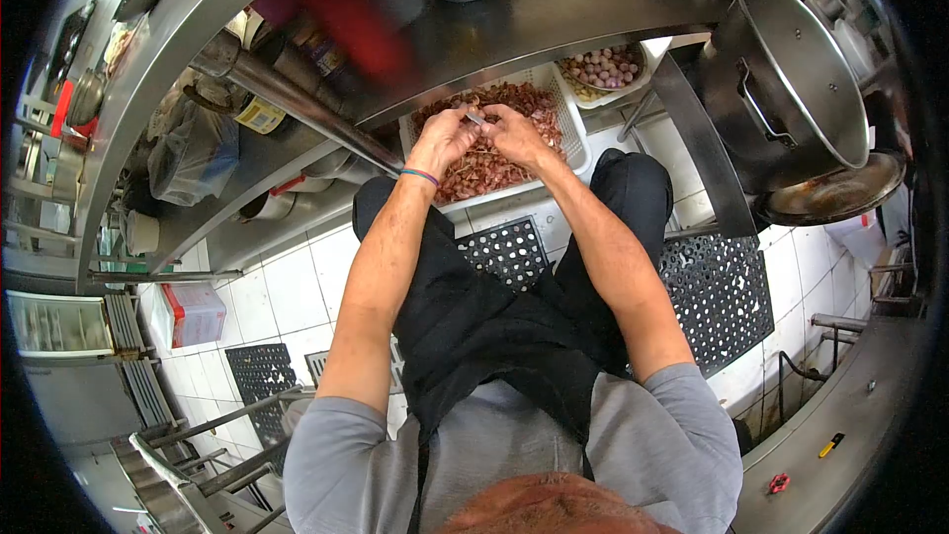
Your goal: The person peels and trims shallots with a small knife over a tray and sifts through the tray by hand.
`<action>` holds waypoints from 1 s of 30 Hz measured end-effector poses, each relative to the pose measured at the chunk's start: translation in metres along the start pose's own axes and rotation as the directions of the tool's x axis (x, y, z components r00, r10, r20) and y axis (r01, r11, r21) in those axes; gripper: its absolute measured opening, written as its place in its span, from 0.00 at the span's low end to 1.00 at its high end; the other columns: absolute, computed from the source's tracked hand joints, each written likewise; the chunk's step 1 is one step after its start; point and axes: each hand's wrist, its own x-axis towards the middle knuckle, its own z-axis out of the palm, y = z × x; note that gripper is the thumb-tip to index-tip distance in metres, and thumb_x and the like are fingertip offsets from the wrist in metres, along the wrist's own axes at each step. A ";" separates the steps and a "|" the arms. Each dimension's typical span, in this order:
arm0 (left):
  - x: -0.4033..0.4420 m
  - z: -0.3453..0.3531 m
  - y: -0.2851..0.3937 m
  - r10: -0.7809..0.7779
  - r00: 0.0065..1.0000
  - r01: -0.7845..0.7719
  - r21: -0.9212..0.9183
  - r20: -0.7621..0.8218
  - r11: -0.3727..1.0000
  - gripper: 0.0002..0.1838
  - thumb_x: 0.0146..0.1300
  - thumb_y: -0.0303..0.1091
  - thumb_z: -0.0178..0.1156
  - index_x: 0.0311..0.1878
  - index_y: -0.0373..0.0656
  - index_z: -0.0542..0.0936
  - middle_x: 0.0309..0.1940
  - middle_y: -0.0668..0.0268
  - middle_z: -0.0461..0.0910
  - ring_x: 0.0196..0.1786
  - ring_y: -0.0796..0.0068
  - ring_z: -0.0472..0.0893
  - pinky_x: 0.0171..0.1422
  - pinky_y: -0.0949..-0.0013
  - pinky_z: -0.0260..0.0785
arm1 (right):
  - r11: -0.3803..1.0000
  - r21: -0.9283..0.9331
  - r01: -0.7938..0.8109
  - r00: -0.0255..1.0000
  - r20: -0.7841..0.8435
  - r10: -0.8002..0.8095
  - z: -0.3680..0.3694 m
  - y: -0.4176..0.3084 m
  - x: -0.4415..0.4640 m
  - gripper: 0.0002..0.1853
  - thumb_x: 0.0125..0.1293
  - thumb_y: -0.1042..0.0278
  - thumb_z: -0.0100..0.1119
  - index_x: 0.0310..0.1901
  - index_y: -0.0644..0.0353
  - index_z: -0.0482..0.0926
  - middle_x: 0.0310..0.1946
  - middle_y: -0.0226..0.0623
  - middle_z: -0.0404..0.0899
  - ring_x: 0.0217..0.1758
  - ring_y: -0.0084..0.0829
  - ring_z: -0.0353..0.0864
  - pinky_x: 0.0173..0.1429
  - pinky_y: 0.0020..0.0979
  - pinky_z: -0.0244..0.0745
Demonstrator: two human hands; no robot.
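Note:
Both my hands meet over a white crate (pixel 577 143) filled with reddish-brown pieces that look like onion skins or small bulbs (pixel 484 176). The fingers of my left hand (pixel 450 136) are bent together at a small object, too small to name. My right hand (pixel 512 134) pinches at the same spot, beside a small greyish blade-like thing (pixel 475 119). Behind the crate, to the right, a white container (pixel 645 79) holds peeled purple and pale bulbs (pixel 603 69).
A steel counter (pixel 563 0) runs above the crate. At the right stand a large steel pot (pixel 791 89) and a brown-stained pan (pixel 835 188). Perforated black mats (pixel 717 287) lie on the white tiles. A plastic bag (pixel 198 158) and pans are on the left shelves.

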 end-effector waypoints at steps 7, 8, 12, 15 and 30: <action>-0.003 -0.003 0.003 -0.048 0.999 0.048 0.019 0.021 0.999 0.10 0.75 0.29 0.42 0.50 0.32 0.68 0.40 0.52 0.74 0.37 0.66 0.77 0.40 0.68 0.79 | 0.995 0.097 0.017 1.000 -0.025 -0.014 0.002 0.013 0.008 0.23 0.68 0.70 0.54 0.63 0.67 0.68 0.37 0.44 0.81 0.39 0.31 0.79 0.44 0.35 0.74; -0.003 -0.003 0.001 -0.037 0.999 0.035 0.059 0.029 0.998 0.11 0.74 0.28 0.42 0.51 0.30 0.68 0.41 0.51 0.75 0.38 0.65 0.78 0.40 0.68 0.79 | 0.996 0.091 0.011 1.000 -0.027 -0.008 0.001 0.011 0.007 0.23 0.67 0.70 0.54 0.63 0.67 0.68 0.38 0.44 0.80 0.39 0.31 0.79 0.44 0.35 0.74; -0.014 0.012 -0.009 -0.007 0.996 -0.005 0.135 0.087 0.991 0.14 0.72 0.23 0.40 0.55 0.26 0.68 0.47 0.44 0.76 0.41 0.63 0.80 0.43 0.69 0.80 | 0.987 0.141 0.073 0.997 -0.038 -0.069 0.002 0.018 0.010 0.21 0.67 0.71 0.54 0.60 0.67 0.68 0.36 0.43 0.80 0.39 0.31 0.78 0.43 0.35 0.74; -0.008 0.007 -0.013 -0.007 0.991 -0.010 0.123 0.131 0.992 0.15 0.71 0.23 0.39 0.55 0.24 0.68 0.48 0.44 0.76 0.41 0.62 0.80 0.44 0.69 0.80 | 0.983 0.152 0.098 0.994 -0.066 -0.089 0.005 0.023 0.013 0.18 0.67 0.72 0.54 0.57 0.66 0.69 0.35 0.42 0.80 0.38 0.30 0.78 0.43 0.34 0.73; -0.006 0.011 -0.026 0.077 0.985 -0.092 0.099 0.152 0.991 0.08 0.71 0.23 0.45 0.46 0.33 0.74 0.43 0.57 0.77 0.43 0.67 0.79 0.48 0.68 0.79 | 0.991 0.130 0.042 0.994 -0.107 -0.029 0.000 0.007 0.002 0.16 0.67 0.69 0.56 0.53 0.68 0.70 0.36 0.44 0.81 0.39 0.30 0.80 0.45 0.34 0.75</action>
